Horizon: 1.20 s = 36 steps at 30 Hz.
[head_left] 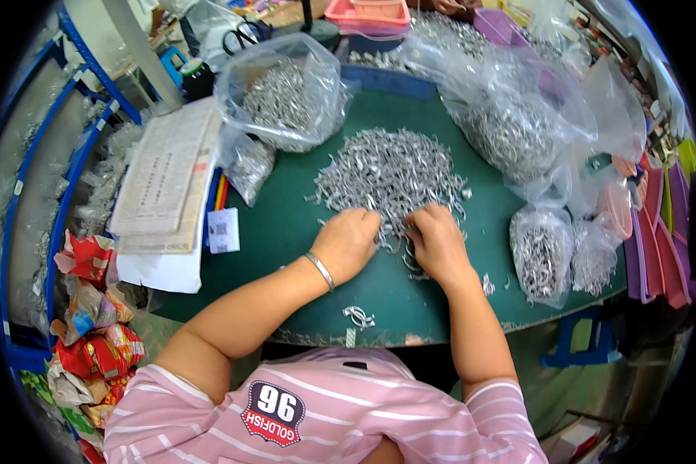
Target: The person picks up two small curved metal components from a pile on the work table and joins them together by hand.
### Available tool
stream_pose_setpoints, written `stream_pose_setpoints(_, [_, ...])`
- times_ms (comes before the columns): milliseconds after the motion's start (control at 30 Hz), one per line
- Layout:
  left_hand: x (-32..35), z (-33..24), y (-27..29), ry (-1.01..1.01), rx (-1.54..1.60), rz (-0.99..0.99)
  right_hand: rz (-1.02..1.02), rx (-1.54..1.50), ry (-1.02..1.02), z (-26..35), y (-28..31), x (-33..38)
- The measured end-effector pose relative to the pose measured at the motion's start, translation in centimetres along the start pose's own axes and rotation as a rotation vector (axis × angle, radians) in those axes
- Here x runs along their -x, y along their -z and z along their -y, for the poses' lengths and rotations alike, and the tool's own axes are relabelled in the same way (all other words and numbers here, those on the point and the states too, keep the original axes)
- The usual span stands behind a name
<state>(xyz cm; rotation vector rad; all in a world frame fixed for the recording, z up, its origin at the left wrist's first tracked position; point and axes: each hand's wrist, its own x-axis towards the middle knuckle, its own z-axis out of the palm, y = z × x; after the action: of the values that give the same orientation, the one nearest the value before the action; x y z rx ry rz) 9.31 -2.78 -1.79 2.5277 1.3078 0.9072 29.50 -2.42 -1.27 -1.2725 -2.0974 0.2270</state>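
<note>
- Head view: left hand (346, 243), curled with a silver bangle at the wrist, rests on the near edge of a loose heap of small silvery metal clips (390, 174) on the green table (286, 224).
- Right hand (438, 241) is curled into the same edge; whether either hand pinches a clip cannot be told.
- Clear plastic bags of clips (282, 97) lie around; papers (166, 178) lie to the left.
</note>
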Motion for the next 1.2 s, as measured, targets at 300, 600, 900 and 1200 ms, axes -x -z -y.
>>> stream_pose_setpoints(300, [-2.4,0.2,1.5,0.012,0.273,-0.112,-0.088,-0.253,0.068,0.6,0.0,-0.6])
stream_pose_setpoints(600, [-1.7,1.4,1.8,-0.176,0.183,0.016,-0.104,-0.292,0.094,0.3,-0.6,-0.4])
stream_pose_setpoints(900, [0.3,0.5,3.3,0.093,0.043,0.18,0.044,-0.259,0.093,0.8,-0.8,-0.3])
stream_pose_setpoints(1200, [2.1,0.7,4.5,0.156,0.085,0.182,-0.103,0.35,-0.149,-7.5,3.7,-1.4])
